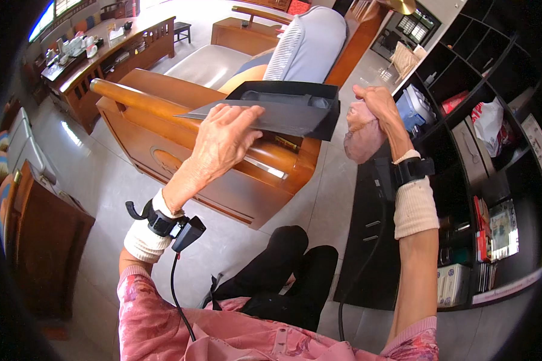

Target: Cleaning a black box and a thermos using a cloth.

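My left hand [228, 135] grips the near edge of a black box [329, 119], with its fingers over a flat black flap or lid [284, 118]. The box tilts above the wooden armrest [171, 115] of a sofa. Inside it a dark, moulded shape is partly visible; what it is, I cannot tell. To the right of the box, my right hand [379, 106] holds a crumpled pinkish cloth [363, 135], which hangs below the fingers and clear of the box.
A grey-blue cushion [314, 45] leans on the sofa behind the box. Black shelving [492, 72] with stored goods rises close on my right. A long wooden table [117, 45] with a tea set stands at the far left. A cable [361, 270] runs from my right wrist.
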{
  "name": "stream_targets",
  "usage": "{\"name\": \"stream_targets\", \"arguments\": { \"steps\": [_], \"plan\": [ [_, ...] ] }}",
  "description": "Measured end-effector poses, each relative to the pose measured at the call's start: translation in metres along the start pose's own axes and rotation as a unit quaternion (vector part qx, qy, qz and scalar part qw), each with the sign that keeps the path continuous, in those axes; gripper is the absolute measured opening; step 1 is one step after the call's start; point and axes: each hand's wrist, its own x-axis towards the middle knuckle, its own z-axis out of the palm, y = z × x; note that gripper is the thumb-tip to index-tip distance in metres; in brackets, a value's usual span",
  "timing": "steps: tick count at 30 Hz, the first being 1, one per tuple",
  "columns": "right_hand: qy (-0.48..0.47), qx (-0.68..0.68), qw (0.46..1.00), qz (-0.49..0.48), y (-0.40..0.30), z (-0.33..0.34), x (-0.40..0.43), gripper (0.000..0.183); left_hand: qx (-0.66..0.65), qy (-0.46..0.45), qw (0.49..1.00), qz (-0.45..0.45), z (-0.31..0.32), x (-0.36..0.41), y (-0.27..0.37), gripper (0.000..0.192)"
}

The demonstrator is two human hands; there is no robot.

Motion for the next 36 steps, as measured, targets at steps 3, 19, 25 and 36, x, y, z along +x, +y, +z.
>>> {"name": "stream_targets", "arguments": {
  "steps": [3, 19, 25, 36],
  "plan": [
    [-0.006, 0.006, 1.000, 0.008, 0.010, -0.020, -0.018, 0.045, -0.012, 0.004, 1.000, -0.024, -0.002, 0.004, -0.002, 0.045],
    [0.000, 0.343, 0.932, 0.118, 0.070, -0.077, -0.129, 0.029, 0.037, 0.200, 0.979, 0.033, -0.023, 0.023, 0.056, 0.043],
    [0.068, 0.489, 0.866, 0.078, 0.053, -0.084, -0.185, 0.022, -0.356, -0.087, 0.930, -0.003, 0.061, 0.012, 0.160, 0.071],
    [0.167, 0.158, 0.972, 0.054, 0.118, -0.116, -0.276, 0.017, -0.601, -0.209, 0.737, -0.226, 0.142, 0.049, 0.205, 0.024]
  ]
}}
